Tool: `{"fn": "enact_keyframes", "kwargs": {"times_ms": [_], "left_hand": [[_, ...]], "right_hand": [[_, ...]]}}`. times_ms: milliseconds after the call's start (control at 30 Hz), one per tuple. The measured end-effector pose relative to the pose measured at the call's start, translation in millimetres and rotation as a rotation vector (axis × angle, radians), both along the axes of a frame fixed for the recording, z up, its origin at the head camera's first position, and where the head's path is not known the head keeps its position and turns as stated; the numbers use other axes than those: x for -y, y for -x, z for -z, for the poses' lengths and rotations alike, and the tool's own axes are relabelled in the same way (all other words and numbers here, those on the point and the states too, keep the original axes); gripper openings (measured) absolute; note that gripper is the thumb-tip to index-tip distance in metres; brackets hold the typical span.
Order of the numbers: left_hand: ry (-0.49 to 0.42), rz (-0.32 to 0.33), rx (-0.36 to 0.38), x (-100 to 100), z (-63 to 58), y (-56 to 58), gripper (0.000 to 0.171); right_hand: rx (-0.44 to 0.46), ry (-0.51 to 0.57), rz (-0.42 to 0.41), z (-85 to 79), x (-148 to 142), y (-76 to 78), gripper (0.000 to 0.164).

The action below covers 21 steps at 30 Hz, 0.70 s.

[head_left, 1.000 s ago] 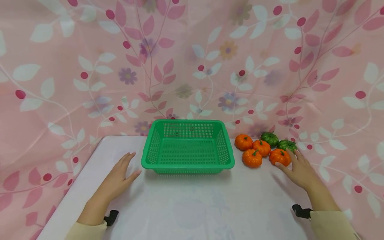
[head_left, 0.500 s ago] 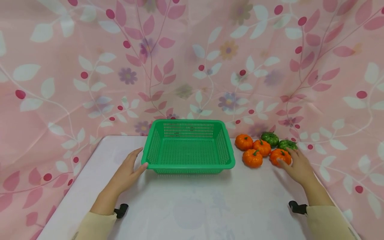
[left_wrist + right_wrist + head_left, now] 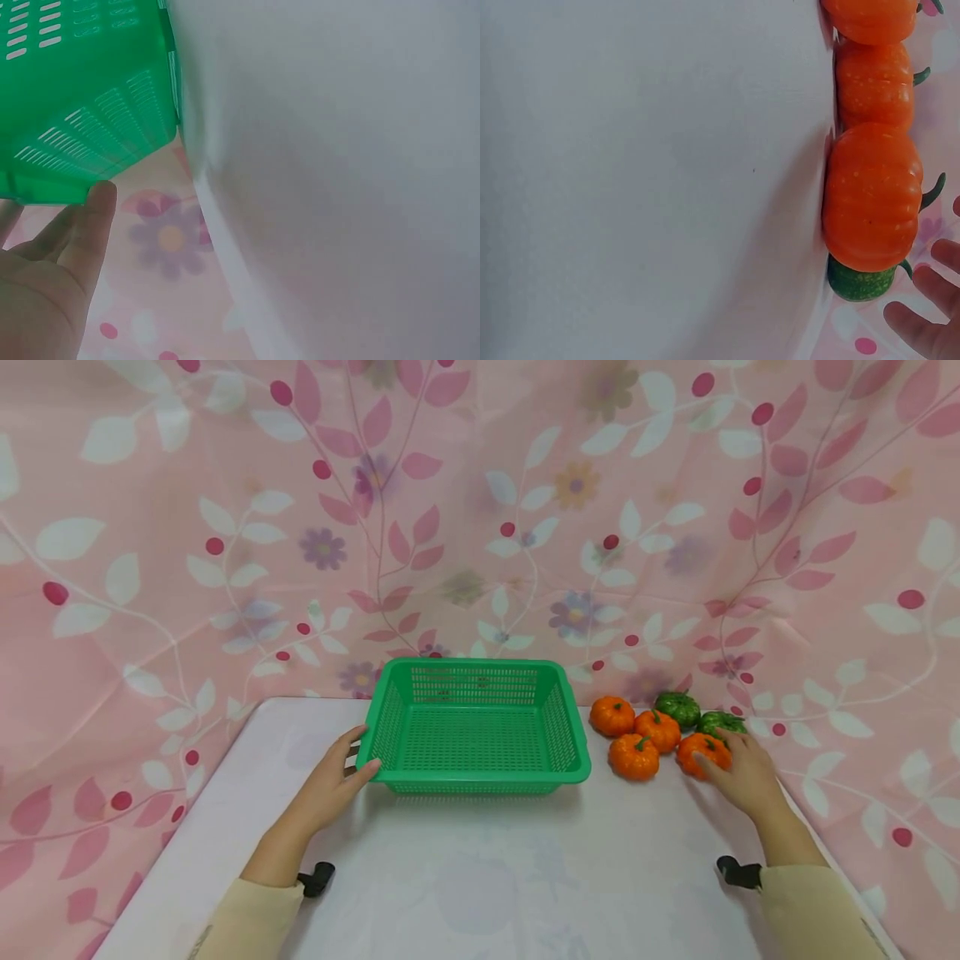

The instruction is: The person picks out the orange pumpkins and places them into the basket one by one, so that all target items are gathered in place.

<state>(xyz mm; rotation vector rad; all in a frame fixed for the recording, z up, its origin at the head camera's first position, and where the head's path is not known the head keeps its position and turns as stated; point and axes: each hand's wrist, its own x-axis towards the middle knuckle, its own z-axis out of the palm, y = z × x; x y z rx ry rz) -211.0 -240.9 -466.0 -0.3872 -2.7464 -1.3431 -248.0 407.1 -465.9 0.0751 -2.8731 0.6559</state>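
A green plastic basket (image 3: 472, 777) with slotted walls stands on the table, nothing inside it. At its left rim is my left hand (image 3: 330, 789), thumb by the front corner and fingers extended along the outer side; the left wrist view has a fingertip touching the basket's edge. My right hand (image 3: 746, 777) hovers at the rightmost orange mini pumpkin (image 3: 697, 758), thumb in front and fingers reaching past its right side. In the right wrist view the spread fingers (image 3: 937, 289) stand apart from the pumpkins.
Left of that pumpkin sit more orange mini pumpkins (image 3: 634, 758), close together. Two green mini pumpkins (image 3: 677, 708) lie behind them. A white cloth covers the table (image 3: 480, 877), and a pink floral curtain (image 3: 480, 527) hangs along its back and sides.
My left hand has moved right and forward, from beside the basket to its left rim. My right hand has shifted slightly left and closer over the rightmost orange pumpkin.
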Motion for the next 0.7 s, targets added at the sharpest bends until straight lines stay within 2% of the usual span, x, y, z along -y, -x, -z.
{"fn": "enact_keyframes", "kwargs": {"times_ms": [333,700], "left_hand": [[-0.024,-0.006,0.056,-3,3.9,3.0,0.074],[-0.074,0.001,0.09,-5,5.1,2.3,0.079]], "right_hand": [[0.019,0.024,0.024,10.7,-7,10.5,0.079],[0.085,0.064,0.082,13.1,-6,15.1,0.085]]}}
